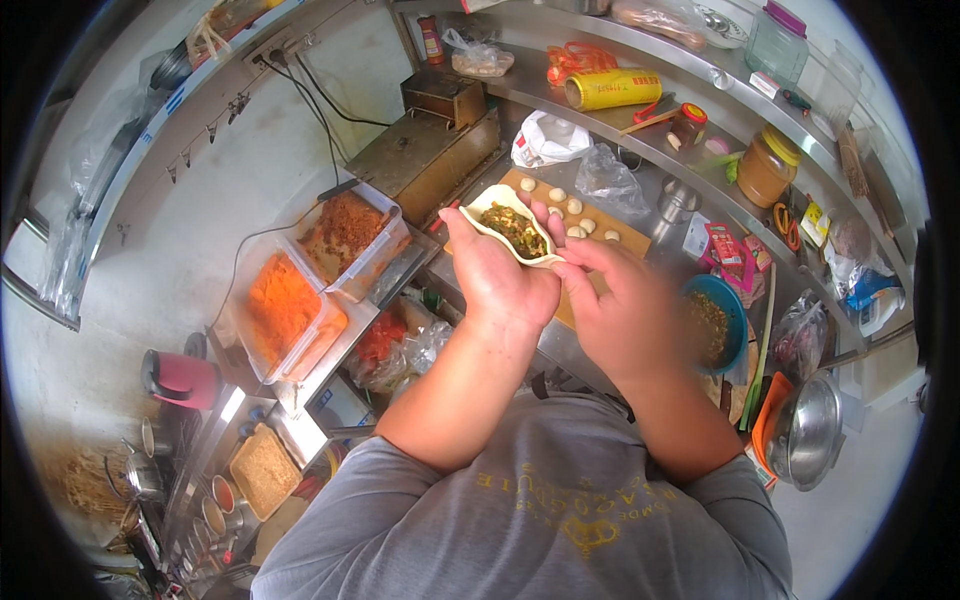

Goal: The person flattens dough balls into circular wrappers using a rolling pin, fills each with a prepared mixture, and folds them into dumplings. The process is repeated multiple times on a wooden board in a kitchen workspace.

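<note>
Cupped in my left hand (499,285) is a pale sheet of dough (480,196), curled up along its sides. A chopped green and brown filling (514,227) lies along its middle. My right hand (619,300) pinches the dough's near right corner between thumb and fingertips. Beneath and beyond both hands, a wooden board (626,240) carries several small dough balls (587,225). To the right of my right hand stands a teal bowl (739,315) with chopped filling in it, its left side partly hidden by that hand.
Left of me, two plastic tubs hold orange powder (285,292) and a dark red-brown seasoning (345,229). A metal shelf with a yellow roll of film (613,89) and a yellow-lidded jar (769,166) overhangs the back. A steel bowl (806,431) sits at right; a pink kettle (184,379) at left.
</note>
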